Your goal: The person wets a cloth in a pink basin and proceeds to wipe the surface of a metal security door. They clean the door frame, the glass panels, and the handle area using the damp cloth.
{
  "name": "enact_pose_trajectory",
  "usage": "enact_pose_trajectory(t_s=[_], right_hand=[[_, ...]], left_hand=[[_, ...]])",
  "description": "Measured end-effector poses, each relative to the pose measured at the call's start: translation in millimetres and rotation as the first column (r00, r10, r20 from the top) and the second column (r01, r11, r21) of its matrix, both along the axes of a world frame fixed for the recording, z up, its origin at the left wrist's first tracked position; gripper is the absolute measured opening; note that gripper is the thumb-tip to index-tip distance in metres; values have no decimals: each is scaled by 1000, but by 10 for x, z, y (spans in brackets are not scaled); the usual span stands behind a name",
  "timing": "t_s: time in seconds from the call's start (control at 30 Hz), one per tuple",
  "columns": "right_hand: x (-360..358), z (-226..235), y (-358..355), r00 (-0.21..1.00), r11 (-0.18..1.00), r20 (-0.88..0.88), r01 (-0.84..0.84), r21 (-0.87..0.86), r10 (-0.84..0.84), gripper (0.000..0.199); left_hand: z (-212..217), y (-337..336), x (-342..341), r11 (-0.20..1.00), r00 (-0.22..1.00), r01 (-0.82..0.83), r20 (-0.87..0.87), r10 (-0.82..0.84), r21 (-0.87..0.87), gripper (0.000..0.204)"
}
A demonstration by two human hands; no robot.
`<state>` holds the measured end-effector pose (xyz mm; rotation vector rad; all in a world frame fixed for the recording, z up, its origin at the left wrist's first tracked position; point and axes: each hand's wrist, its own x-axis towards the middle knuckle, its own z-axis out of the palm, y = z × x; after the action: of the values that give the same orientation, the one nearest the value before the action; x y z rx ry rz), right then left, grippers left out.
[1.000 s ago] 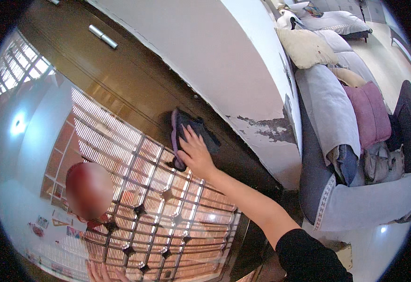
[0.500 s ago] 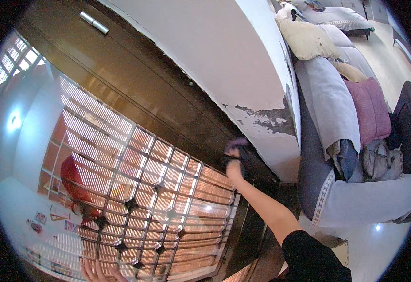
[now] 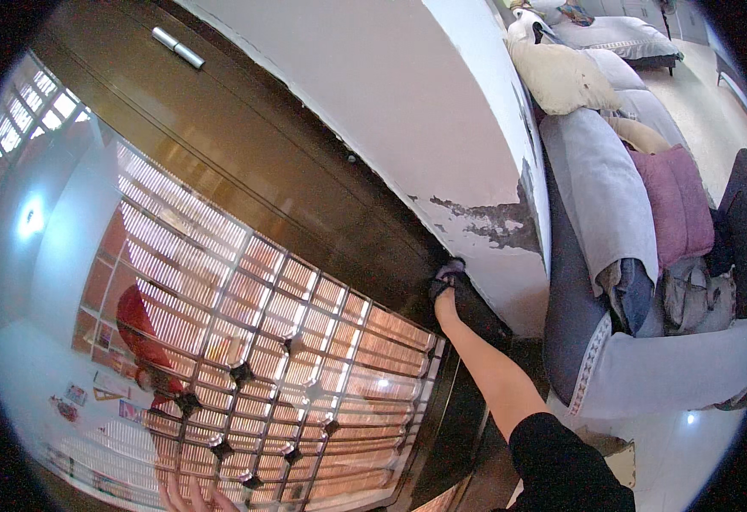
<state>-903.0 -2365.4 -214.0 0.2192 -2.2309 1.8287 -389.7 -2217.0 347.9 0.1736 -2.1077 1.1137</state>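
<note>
My right hand is stretched out to the dark brown wooden frame beside a large window. It is closed on a small, crumpled, dark purplish cloth, pressed to the frame close to where it meets the white wall. The fingers are partly hidden by the cloth. At the bottom edge my left hand shows only its fingers, spread apart in front of the glass. Whether they touch the pane I cannot tell. The window pane has a dark metal grille and slatted blinds behind it, with reflections across its left side.
A white wall with peeling paint borders the frame. A grey sofa with a mauve cushion, a cream cushion and a grey bag stands at the right. A silver cylinder fitting sits on the upper frame.
My right hand with the cloth has slid along the frame, slightly right and up, toward the wall edge. My left hand has dropped a little lower in the picture.
</note>
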Motion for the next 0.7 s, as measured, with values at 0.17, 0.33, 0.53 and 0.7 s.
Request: enact_pose_trajectory(t_s=[0.17, 0.33, 0.53, 0.7], right_hand=[[104, 1520, -28, 994, 758, -90, -14, -652, -60, 20], [560, 4690, 1007, 885, 924, -443, -280, -260, 143, 36], [358, 4400, 1273, 915, 918, -381, -256, -303, 129, 38], [937, 2386, 929, 972, 990, -208, -128, -58, 113, 41]], left_hand=[[-116, -246, 264, 984, 999, -18, -27, 23, 175, 33], [-45, -132, 176, 997, 997, 11, -74, -5, 82, 33], [-82, -166, 150, 989, 995, 46, -91, -33, 139, 31], [-108, -150, 237, 993, 995, 36, -97, -25, 114, 32]])
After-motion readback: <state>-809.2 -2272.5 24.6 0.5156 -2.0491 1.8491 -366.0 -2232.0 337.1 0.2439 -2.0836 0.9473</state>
